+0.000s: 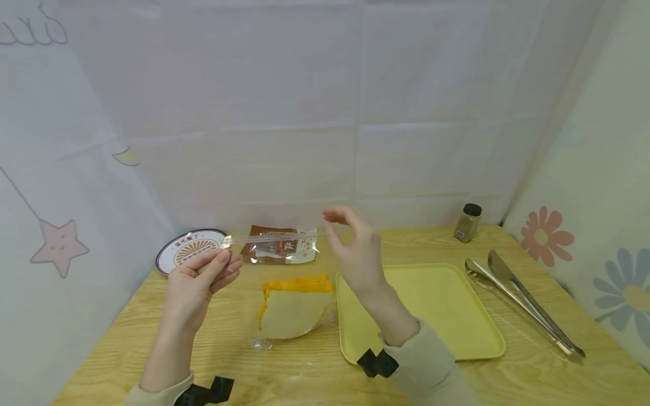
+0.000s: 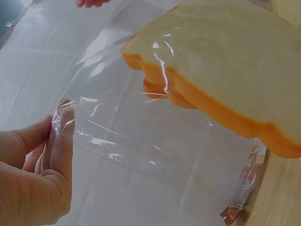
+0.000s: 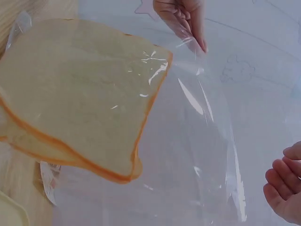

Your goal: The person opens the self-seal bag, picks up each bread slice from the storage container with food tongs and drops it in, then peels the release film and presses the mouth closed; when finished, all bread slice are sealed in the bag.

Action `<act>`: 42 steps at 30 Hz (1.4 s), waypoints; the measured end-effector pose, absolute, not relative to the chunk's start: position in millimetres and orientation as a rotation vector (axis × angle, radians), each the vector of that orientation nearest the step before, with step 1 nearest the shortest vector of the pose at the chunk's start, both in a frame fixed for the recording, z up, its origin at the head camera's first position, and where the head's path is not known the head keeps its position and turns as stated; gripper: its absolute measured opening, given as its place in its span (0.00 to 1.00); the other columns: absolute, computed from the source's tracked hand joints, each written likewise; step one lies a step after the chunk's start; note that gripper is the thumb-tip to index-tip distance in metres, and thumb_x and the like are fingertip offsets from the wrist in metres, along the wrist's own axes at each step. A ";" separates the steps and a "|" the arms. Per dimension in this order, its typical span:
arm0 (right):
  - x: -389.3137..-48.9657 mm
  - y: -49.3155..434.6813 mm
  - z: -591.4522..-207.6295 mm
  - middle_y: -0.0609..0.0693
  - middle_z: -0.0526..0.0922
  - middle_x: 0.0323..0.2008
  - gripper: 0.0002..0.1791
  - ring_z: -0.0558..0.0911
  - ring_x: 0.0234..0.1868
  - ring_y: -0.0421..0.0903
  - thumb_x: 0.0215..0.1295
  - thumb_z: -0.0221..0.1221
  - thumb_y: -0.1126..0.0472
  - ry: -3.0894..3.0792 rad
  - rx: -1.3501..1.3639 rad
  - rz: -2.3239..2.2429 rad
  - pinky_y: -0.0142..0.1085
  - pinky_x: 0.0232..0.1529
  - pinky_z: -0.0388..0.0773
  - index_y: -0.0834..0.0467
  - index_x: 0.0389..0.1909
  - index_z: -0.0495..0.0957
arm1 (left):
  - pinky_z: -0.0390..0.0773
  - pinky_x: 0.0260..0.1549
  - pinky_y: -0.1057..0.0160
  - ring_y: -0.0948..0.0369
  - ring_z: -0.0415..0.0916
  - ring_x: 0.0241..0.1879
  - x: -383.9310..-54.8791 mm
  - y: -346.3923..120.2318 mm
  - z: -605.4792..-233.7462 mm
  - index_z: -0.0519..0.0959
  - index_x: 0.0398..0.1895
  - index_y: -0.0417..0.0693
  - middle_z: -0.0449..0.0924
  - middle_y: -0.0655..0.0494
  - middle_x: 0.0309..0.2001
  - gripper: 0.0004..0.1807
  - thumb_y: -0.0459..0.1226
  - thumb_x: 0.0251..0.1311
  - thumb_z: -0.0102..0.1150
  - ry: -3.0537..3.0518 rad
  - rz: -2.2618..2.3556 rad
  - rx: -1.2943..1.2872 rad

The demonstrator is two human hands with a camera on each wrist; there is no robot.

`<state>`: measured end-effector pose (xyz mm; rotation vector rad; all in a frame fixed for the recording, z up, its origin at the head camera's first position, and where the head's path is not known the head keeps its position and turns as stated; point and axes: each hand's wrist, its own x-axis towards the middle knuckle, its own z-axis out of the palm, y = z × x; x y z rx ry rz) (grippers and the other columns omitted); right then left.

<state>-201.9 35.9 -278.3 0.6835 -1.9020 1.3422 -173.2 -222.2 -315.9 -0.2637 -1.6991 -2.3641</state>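
My left hand (image 1: 200,279) pinches one corner of the mouth of a clear plastic bag (image 2: 113,136), raised above the table. Inside the bag, sliced bread (image 1: 294,313) with orange-brown crust hangs lower, a second slice showing behind the front one in the right wrist view. The right hand (image 1: 358,254) is lifted at the other end of the bag's mouth, thumb and forefinger apart. In the right wrist view, a small gap separates its loosely curled fingers (image 3: 281,181) from the bag's edge.
A yellow tray (image 1: 421,355) lies right of the bread, with metal tongs (image 1: 525,304) beyond it. Toward the wall stand a black-capped spice jar (image 1: 467,224), a brown printed packet (image 1: 279,248) and a white oval plate (image 1: 167,259) with a printed pattern.
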 end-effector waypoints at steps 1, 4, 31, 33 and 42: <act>-202.1 30.1 -274.6 0.56 0.83 0.38 0.07 0.81 0.43 0.49 0.62 0.59 0.69 -1.909 0.755 1.278 0.38 0.51 0.80 0.65 0.40 0.79 | 0.83 0.38 0.66 0.63 0.85 0.35 -173.5 -222.5 -315.8 0.84 0.37 0.48 0.87 0.55 0.33 0.08 0.30 0.62 0.56 -1.697 -2.362 -0.269; -204.0 12.5 -266.1 0.54 0.83 0.36 0.05 0.81 0.41 0.47 0.61 0.60 0.69 -1.939 0.954 1.065 0.32 0.46 0.80 0.64 0.38 0.80 | 0.83 0.38 0.65 0.62 0.85 0.35 -174.2 -223.7 -316.1 0.84 0.37 0.47 0.87 0.54 0.33 0.08 0.30 0.62 0.56 -1.691 -2.354 -0.278; -216.3 -65.5 -234.1 0.45 0.82 0.35 0.09 0.76 0.35 0.38 0.69 0.53 0.59 -2.472 1.375 0.338 0.24 0.37 0.74 0.54 0.38 0.83 | 0.84 0.36 0.66 0.63 0.85 0.33 -172.4 -222.8 -318.4 0.85 0.38 0.45 0.87 0.54 0.33 0.11 0.26 0.62 0.52 -1.619 -2.308 -0.405; -217.9 -67.2 -233.6 0.45 0.82 0.33 0.10 0.75 0.34 0.38 0.70 0.53 0.60 -2.500 1.382 0.356 0.23 0.34 0.72 0.54 0.36 0.83 | 0.84 0.36 0.66 0.63 0.85 0.34 -172.8 -222.9 -318.6 0.85 0.38 0.45 0.87 0.54 0.33 0.11 0.26 0.62 0.53 -1.628 -2.300 -0.396; -218.4 -75.3 -222.2 0.43 0.73 0.22 0.14 0.67 0.23 0.37 0.70 0.49 0.63 -2.609 1.380 0.308 0.22 0.22 0.60 0.55 0.24 0.77 | 0.84 0.35 0.66 0.64 0.85 0.31 -172.6 -221.3 -318.8 0.85 0.36 0.45 0.87 0.55 0.31 0.12 0.25 0.61 0.53 -1.604 -2.260 -0.393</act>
